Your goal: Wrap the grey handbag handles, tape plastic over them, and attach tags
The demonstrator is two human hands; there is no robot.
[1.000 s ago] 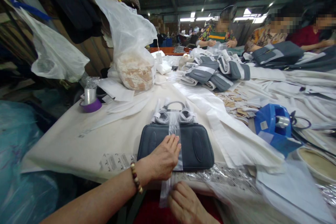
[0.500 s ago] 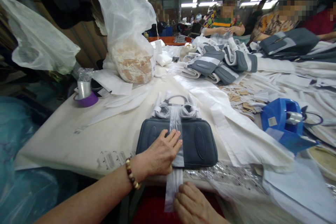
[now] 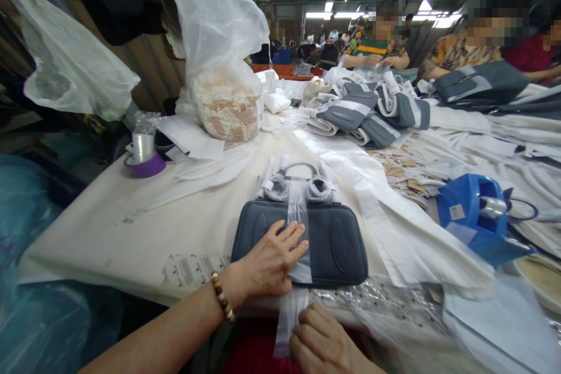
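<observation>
A dark grey bag (image 3: 322, 245) lies on the covered table, its loop handle and wrapped straps pointing away from me. Down its middle runs a translucent strip (image 3: 298, 204) that hangs over the table's front edge. My left hand (image 3: 274, 260), with a beaded bracelet on the wrist, rests with fingers spread on the bag and the strip. Below the edge, my right hand (image 3: 322, 339) is closed beside the hanging end of the strip, pinching its right side.
A purple tape roll (image 3: 146, 166) and a plastic-wrapped bundle (image 3: 228, 105) stand at the left. Grey bag pieces (image 3: 350, 108) are piled at the back. A blue tape dispenser (image 3: 471, 216) sits at the right. Several people work behind the table.
The view has shifted slightly, so the bag and table sit a little lower and further right. Both hands keep nearly the same places on the bag and strip.
</observation>
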